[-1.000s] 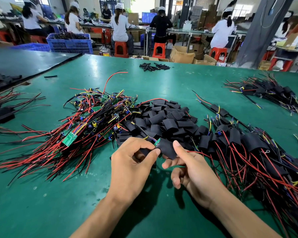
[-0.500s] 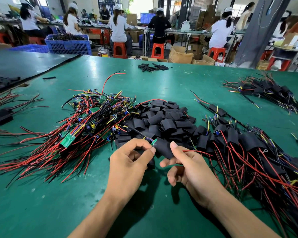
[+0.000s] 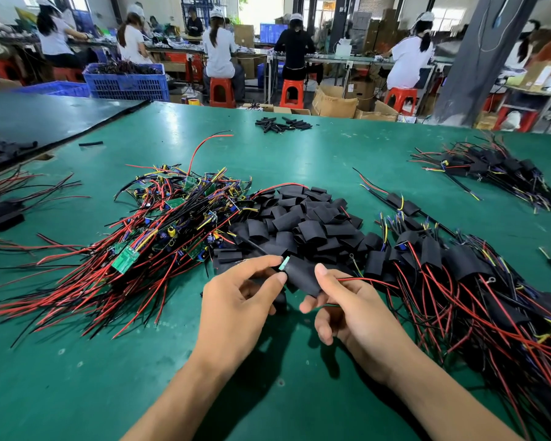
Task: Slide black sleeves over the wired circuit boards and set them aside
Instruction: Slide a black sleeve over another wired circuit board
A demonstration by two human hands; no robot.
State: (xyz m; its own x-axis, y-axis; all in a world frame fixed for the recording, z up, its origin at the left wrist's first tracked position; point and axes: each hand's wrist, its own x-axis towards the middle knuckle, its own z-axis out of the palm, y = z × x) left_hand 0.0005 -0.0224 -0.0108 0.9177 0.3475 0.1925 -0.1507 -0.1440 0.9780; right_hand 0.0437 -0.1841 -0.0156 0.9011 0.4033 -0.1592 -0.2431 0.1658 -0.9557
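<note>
Your right hand [image 3: 357, 310] is pinching the black sleeve [image 3: 301, 276] while your left hand [image 3: 236, 300] is pinching the circuit board [image 3: 285, 261] by its exposed green end; be drawing them together straight, so no wire is snagging.

- The left hand [image 3: 239, 300] sits knuckles-up, thumb and forefinger pinching one end of the black sleeve [image 3: 301, 275].
- The right hand [image 3: 353, 316] grips the other end, thumb on top, fingers curled beneath.
- The left forearm [image 3: 185, 399] and right forearm [image 3: 433, 393] converge from below.

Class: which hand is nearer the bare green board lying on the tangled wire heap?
Left. The left hand is right of the board; the right hand sits farther right.
</note>
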